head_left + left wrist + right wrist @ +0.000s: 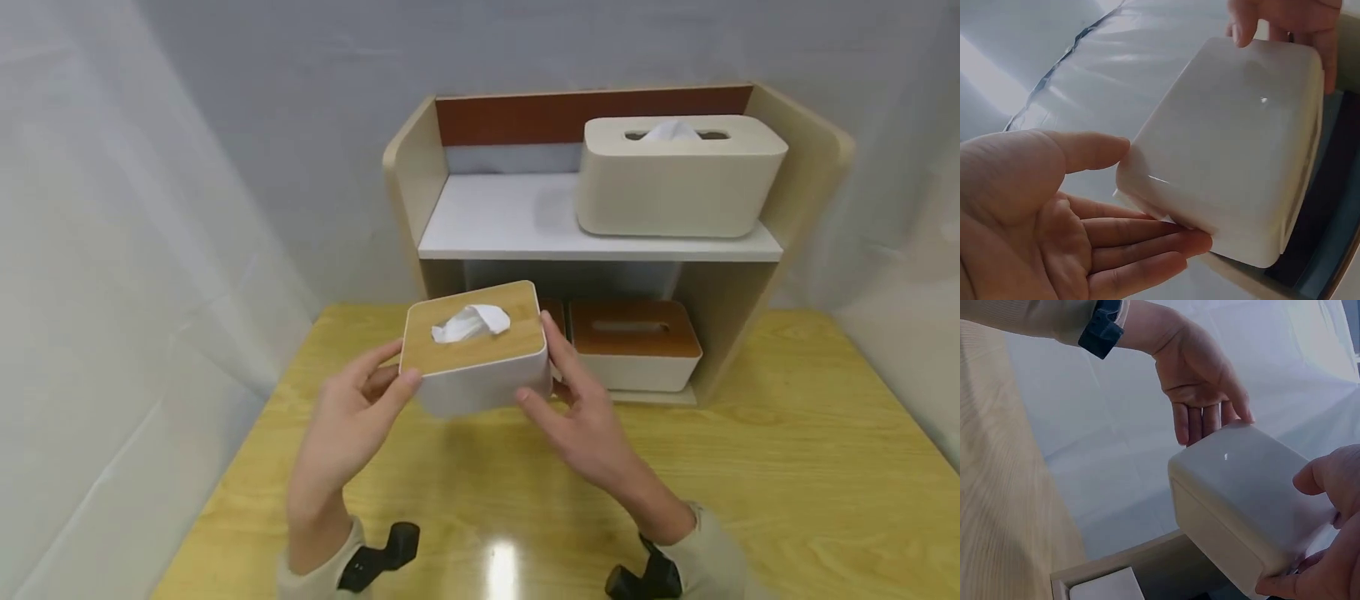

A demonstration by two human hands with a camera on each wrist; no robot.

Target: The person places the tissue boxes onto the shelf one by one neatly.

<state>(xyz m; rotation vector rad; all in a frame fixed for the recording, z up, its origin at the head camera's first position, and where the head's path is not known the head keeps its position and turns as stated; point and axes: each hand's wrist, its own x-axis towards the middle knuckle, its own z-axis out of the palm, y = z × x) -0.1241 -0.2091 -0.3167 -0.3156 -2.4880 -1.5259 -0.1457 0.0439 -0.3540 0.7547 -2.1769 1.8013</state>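
A small white tissue box (480, 387) with a light wooden lid is held up over the table, tilted, a white tissue (472, 322) sticking out of its slot. My left hand (348, 417) grips its left end, thumb at the front corner and fingers behind and below. On the right end, my right hand (588, 417) holds it with the thumb low on the front and fingers along the side. The left wrist view shows the box's smooth white underside (1216, 137) between both hands. From the right wrist, the box (1241, 469) appears between them too.
A two-tier shelf unit (600, 250) stands at the back of the table (787, 467). Its upper board bears a large cream tissue box (678, 192) on the right. Below sits a white box with a brown lid (645, 375), beside another brown-lidded box (553, 314), mostly hidden.
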